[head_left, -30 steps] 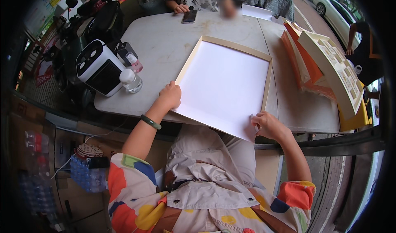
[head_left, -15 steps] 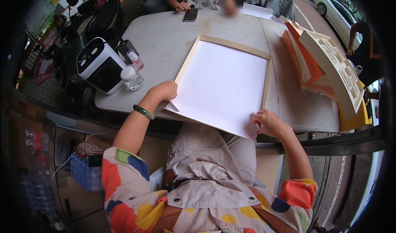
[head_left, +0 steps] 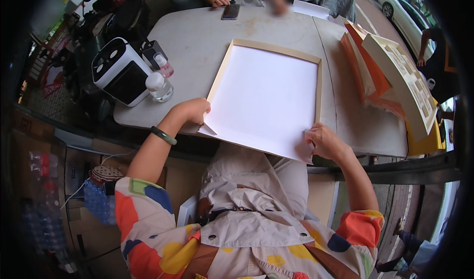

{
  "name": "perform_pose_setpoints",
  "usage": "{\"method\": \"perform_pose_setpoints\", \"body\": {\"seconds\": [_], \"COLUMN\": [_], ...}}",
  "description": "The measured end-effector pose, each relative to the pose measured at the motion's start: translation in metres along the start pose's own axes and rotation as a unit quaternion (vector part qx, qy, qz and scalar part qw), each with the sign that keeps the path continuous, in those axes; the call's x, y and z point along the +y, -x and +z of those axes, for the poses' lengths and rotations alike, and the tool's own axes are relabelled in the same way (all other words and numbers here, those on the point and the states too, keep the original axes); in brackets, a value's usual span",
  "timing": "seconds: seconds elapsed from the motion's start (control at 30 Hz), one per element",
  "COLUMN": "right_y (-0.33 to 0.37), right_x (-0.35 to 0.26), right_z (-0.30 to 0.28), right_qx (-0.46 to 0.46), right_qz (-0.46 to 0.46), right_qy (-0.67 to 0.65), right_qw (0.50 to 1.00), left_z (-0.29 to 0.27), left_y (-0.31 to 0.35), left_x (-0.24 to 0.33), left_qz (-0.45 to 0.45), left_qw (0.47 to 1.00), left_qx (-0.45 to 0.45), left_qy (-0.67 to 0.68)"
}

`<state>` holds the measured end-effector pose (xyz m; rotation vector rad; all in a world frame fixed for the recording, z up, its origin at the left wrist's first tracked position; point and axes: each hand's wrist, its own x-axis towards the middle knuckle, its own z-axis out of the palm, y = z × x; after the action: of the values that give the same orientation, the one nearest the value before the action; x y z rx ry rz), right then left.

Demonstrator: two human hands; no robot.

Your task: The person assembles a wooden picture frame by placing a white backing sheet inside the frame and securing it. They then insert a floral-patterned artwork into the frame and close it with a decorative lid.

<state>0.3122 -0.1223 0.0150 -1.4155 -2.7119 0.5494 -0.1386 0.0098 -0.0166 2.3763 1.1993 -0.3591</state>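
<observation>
Shallow box (head_left: 266, 89), pale-rimmed and white inside, lies open side up on the counter (head_left: 190, 39), its near edge reaching past the counter's near edge above the wearer's lap. On my feed from the head camera, the left hand (head_left: 197, 110) is closed, its fingers bent over the box's left wall close to the near-left corner, where a small white flap stands tilted. I read the right hand (head_left: 323, 140) as clamped too, thumb and fingers pinching the near-right corner; the exact fingertip contact is partly hidden from me. So the box sits between the two hands, most of it stretching beyond them toward the far side.

Both forearms run up from the near side, elbows spread wide. I have the left one slanting inward to the right, a dark green bangle (head_left: 163, 135) at its wrist; the right one leans inward to the left, its wrist bent toward the corner. Well apart to the left stands a clear bottle (head_left: 160, 87) with a white cap.
</observation>
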Motion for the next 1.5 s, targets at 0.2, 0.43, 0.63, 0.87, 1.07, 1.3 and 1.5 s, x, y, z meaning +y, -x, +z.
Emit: {"method": "perform_pose_setpoints", "body": {"seconds": [0.2, 0.43, 0.63, 0.87, 1.07, 1.3, 1.5], "right_y": [0.005, 0.009, 0.008, 0.011, 0.012, 0.022, 0.027], "right_x": [-0.008, -0.011, -0.005, -0.015, -0.022, -0.022, -0.020], "right_z": [-0.003, -0.004, 0.003, 0.003, 0.001, 0.003, 0.006], "right_qx": [0.028, 0.029, -0.006, 0.044, 0.031, 0.007, 0.045], "right_qz": [0.003, 0.014, 0.031, -0.001, -0.007, 0.024, 0.046], "right_qy": [0.051, 0.089, -0.011, 0.008, 0.132, 0.109, 0.021], "right_qw": [0.998, 0.995, 0.999, 0.999, 0.991, 0.994, 0.998], "left_z": [-0.004, 0.005, -0.010, -0.012, 0.003, 0.008, 0.014], "left_y": [0.026, 0.036, 0.042, 0.046, 0.058, 0.065, 0.068], "left_x": [0.015, 0.015, 0.027, 0.029, 0.034, 0.037, 0.034], "left_qz": [-0.018, 0.004, -0.029, -0.036, 0.005, -0.005, 0.020], "left_qw": [0.999, 0.997, 0.991, 0.989, 0.992, 0.985, 0.980], "left_qx": [-0.021, 0.011, -0.029, -0.047, 0.056, 0.094, 0.127], "left_qy": [0.037, 0.081, 0.128, 0.132, 0.115, 0.146, 0.153]}}
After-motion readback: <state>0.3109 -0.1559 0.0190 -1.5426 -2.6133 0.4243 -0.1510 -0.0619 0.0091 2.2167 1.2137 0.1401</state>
